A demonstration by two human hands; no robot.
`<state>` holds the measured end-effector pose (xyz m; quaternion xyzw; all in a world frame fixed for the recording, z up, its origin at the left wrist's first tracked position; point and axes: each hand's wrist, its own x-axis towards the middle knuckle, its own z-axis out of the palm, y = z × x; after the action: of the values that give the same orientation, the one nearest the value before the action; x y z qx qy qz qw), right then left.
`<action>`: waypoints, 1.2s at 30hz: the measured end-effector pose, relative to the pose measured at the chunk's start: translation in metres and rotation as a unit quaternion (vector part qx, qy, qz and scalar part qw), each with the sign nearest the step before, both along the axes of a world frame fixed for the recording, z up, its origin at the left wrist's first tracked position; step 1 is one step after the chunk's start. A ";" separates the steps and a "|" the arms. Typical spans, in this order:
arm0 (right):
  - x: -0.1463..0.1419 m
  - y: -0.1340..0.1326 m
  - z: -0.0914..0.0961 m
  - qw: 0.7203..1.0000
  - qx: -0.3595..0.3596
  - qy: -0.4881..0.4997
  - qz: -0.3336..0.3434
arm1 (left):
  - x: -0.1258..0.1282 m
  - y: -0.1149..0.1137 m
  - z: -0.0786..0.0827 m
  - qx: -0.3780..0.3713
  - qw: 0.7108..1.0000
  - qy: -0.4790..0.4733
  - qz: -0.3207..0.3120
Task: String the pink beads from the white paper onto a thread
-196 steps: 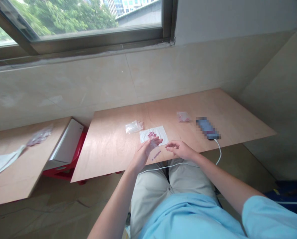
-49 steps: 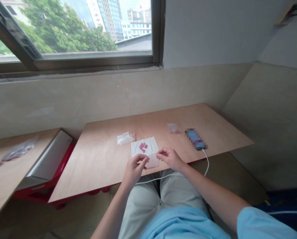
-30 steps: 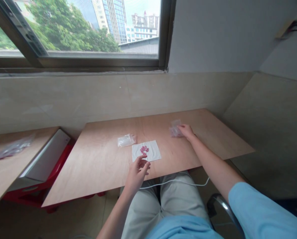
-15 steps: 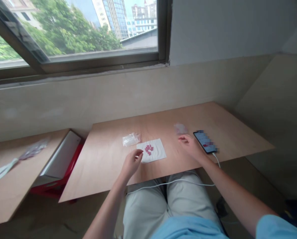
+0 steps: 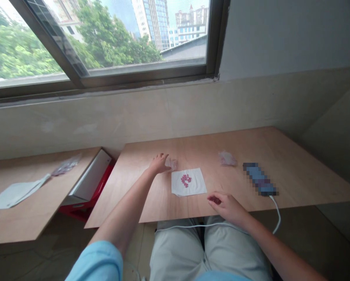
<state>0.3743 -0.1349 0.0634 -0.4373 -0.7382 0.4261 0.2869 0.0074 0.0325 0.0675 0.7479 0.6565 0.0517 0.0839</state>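
My left hand [image 5: 159, 164] reaches over a clear plastic bag [image 5: 172, 164] at the back of the table, its fingers spread and partly covering the bag. Just in front of it lies a white cloth or paper square [image 5: 197, 183] with a small cluster of pink-red beads [image 5: 186, 180] on it. My right hand [image 5: 223, 203] hovers by the table's front edge, right of the white square. Its fingers are loosely curled with a gap to the thumb, and I see nothing held in them. Farther back on the right rests a small clear bag with pinkish contents [image 5: 227, 159].
A phone [image 5: 259, 179] lies on the right of the table [image 5: 113, 203], its white cable [image 5: 277, 214] hanging over the front edge and across my lap. On the left, a second table [image 5: 25, 224] holds papers [image 5: 19, 193] and a plastic bag [image 5: 66, 166]. A red stool [image 5: 100, 187] stands between.
My left hand has moved from beside the beads back to the clear bag, its fingers spreading. My right hand has drawn back toward the front edge, away from the right-hand bag. The view has shifted left.
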 end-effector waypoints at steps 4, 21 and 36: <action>0.001 0.004 -0.005 1.000 0.002 -0.012 -0.002 | -0.003 0.009 0.001 -0.023 1.000 -0.003 -0.007; -0.004 0.007 -0.021 1.000 -0.002 0.002 -0.009 | 0.034 -0.098 0.045 0.014 0.960 -0.267 -0.082; -0.073 0.040 -0.040 0.990 0.109 -0.079 -0.049 | 0.077 -0.158 -0.040 0.099 0.949 -0.301 0.009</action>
<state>0.3012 -0.0946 0.0236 -0.4716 -0.7780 0.2929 0.2940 0.0845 -0.1254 0.0276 0.6963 0.5991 0.3395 0.2024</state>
